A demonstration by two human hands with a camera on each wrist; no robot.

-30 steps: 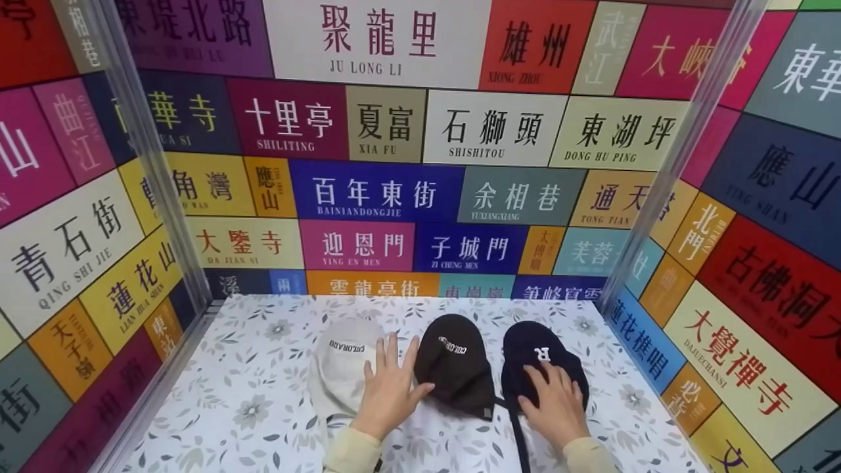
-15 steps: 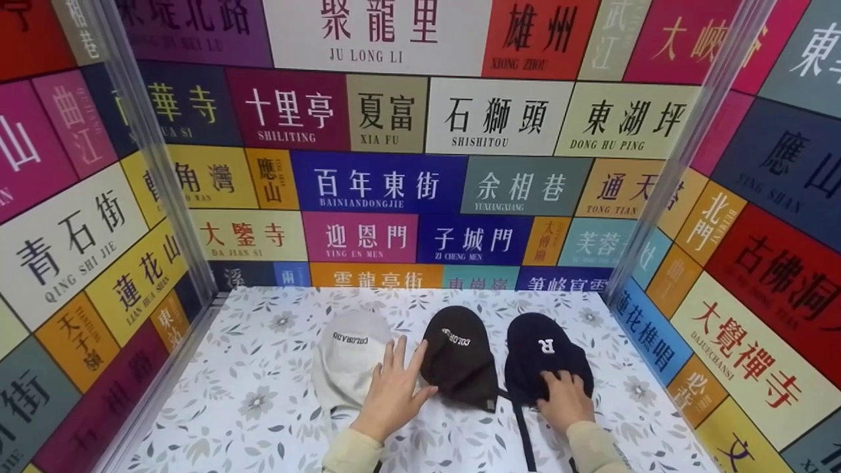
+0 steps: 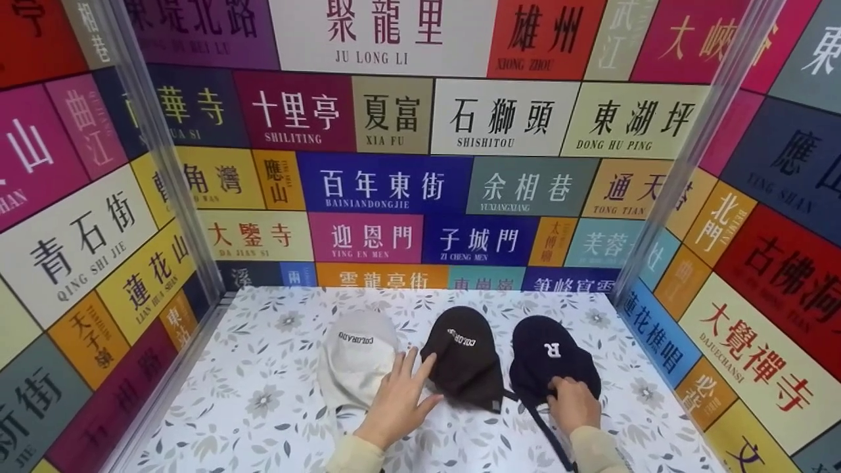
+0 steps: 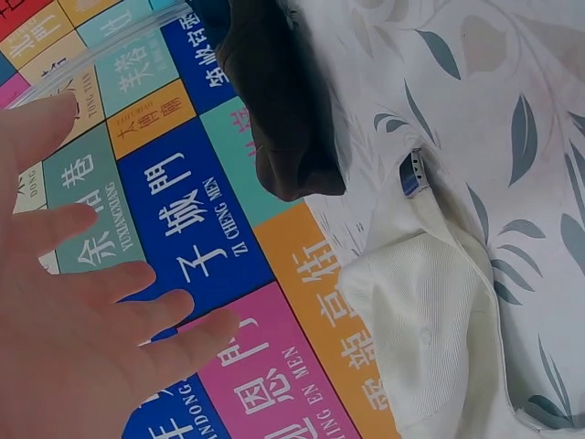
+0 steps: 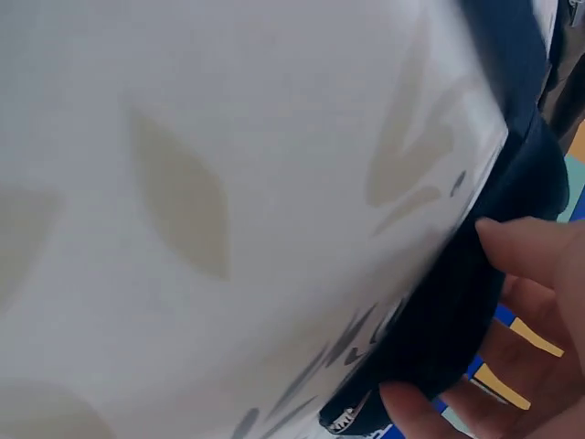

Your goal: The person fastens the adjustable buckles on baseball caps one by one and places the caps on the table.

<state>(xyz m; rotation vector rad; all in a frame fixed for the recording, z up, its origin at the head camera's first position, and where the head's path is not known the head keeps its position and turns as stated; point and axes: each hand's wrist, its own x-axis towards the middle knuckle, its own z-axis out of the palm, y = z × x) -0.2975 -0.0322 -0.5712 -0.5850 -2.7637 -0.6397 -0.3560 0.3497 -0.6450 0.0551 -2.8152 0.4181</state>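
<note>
Three caps lie in a row on the patterned table: a cream cap (image 3: 358, 355), a dark brown cap (image 3: 462, 358) and a navy cap (image 3: 548, 355) with a white R. My left hand (image 3: 399, 402), fingers spread, is between the cream and brown caps; in the left wrist view that hand (image 4: 101, 283) holds nothing, with the cream cap (image 4: 425, 320) beside it. My right hand (image 3: 575, 408) is at the navy cap's near edge, fingers bent. The right wrist view shows the right hand (image 5: 521, 329) with thumb and fingers curled at the navy cap (image 5: 448, 311).
The white leaf-print table (image 3: 263, 401) reaches back to walls covered in coloured panels (image 3: 384, 184) with lettering. Clear upright posts (image 3: 164, 151) stand at the two back corners. A dark strap (image 3: 552, 437) trails from the navy cap towards the near edge.
My right hand has drawn back from the top of the navy cap to its near edge, and its fingers have bent. My left hand stays between the caps, slightly lower.
</note>
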